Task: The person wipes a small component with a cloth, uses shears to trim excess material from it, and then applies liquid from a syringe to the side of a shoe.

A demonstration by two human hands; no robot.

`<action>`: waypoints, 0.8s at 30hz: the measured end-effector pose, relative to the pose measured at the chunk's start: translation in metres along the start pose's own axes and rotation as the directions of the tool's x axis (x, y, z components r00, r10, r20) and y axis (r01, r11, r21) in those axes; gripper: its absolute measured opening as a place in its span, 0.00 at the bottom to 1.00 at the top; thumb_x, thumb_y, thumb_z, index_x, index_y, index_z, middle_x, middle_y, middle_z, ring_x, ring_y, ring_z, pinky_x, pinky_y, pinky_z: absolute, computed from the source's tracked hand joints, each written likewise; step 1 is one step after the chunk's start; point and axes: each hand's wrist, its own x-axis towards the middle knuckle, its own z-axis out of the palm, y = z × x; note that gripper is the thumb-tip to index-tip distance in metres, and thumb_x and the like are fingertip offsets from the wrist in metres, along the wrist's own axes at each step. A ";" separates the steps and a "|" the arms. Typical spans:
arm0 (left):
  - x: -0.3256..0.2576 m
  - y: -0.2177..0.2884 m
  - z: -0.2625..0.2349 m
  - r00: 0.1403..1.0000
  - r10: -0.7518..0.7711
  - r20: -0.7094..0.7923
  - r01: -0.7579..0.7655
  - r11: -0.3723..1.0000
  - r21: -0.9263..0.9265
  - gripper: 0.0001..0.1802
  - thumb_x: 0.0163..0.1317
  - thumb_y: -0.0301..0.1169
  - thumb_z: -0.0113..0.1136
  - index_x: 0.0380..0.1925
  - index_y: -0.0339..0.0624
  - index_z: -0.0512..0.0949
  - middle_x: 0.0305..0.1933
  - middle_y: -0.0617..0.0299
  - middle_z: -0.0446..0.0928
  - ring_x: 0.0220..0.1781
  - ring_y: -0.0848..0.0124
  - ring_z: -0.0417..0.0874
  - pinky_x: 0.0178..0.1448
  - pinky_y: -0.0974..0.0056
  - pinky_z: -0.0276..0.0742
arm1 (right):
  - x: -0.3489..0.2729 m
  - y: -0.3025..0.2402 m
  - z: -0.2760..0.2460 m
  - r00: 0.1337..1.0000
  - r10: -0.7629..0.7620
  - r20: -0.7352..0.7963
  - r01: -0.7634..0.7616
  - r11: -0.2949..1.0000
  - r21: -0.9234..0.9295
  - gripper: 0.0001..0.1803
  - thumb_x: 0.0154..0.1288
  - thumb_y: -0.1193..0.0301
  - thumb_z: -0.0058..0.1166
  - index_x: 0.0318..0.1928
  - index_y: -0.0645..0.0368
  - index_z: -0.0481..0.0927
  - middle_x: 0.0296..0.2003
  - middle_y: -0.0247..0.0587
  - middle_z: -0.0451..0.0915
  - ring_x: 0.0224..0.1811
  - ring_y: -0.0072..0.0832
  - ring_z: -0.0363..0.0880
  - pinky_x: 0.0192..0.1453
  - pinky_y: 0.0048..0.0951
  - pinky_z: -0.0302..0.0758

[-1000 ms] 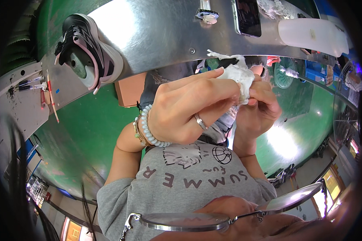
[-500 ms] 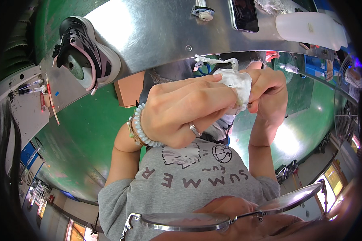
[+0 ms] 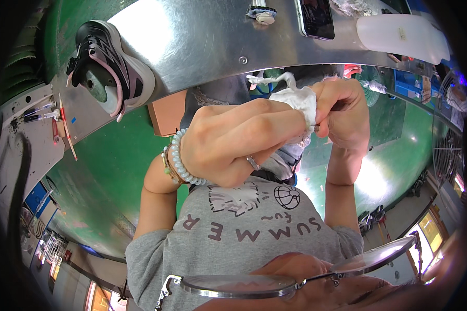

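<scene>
A crumpled white cloth (image 3: 297,98) is held in front of my chest, between both hands. My left hand (image 3: 238,136), with a beaded bracelet and a ring, has its fingers bent round the cloth's near-left side. At its other edge my right hand (image 3: 343,111) pinches the cloth between thumb and curled fingers. A thin twisted strand of the cloth sticks up and bends off to the left. What lies under my left fingers is hidden.
A metal table (image 3: 207,46) runs across the top. On it are a black, pink and white sneaker (image 3: 111,72), a phone (image 3: 316,18), a white plastic bottle (image 3: 402,36) and a small brush-like item (image 3: 261,14). A cardboard box (image 3: 167,114) stands on the green floor; a fan (image 3: 450,135) is far right.
The cloth and its strand have shifted slightly left and up. My right fingers have moved a little along its edge; my left hand stays nearly in place.
</scene>
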 end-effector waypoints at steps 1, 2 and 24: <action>0.000 0.000 0.000 1.000 0.000 0.001 0.000 1.000 -0.001 0.13 0.50 0.16 0.51 0.38 0.34 0.71 0.32 0.44 0.79 0.30 0.59 0.83 0.32 0.65 0.79 | 0.000 0.000 -0.001 1.000 0.000 -0.001 0.000 1.000 0.000 0.07 0.42 0.84 0.64 0.25 0.68 0.80 0.21 0.45 0.78 0.23 0.25 0.78 0.28 0.19 0.74; 0.001 -0.001 0.000 1.000 0.013 0.003 -0.013 1.000 -0.003 0.14 0.49 0.15 0.51 0.38 0.34 0.71 0.32 0.44 0.79 0.29 0.59 0.83 0.31 0.65 0.79 | -0.001 0.001 -0.002 1.000 0.014 -0.005 -0.014 1.000 0.006 0.07 0.42 0.84 0.65 0.25 0.68 0.80 0.22 0.45 0.78 0.23 0.25 0.78 0.28 0.19 0.74; 0.005 -0.013 0.003 0.980 0.161 -0.121 -0.100 0.910 0.403 0.14 0.42 0.14 0.66 0.32 0.34 0.78 0.40 0.57 0.67 0.32 0.66 0.83 0.33 0.71 0.81 | -0.009 -0.008 0.026 0.937 -0.261 -0.234 0.094 0.831 -0.548 0.05 0.53 0.83 0.58 0.33 0.70 0.78 0.31 0.42 0.78 0.32 0.23 0.79 0.36 0.21 0.78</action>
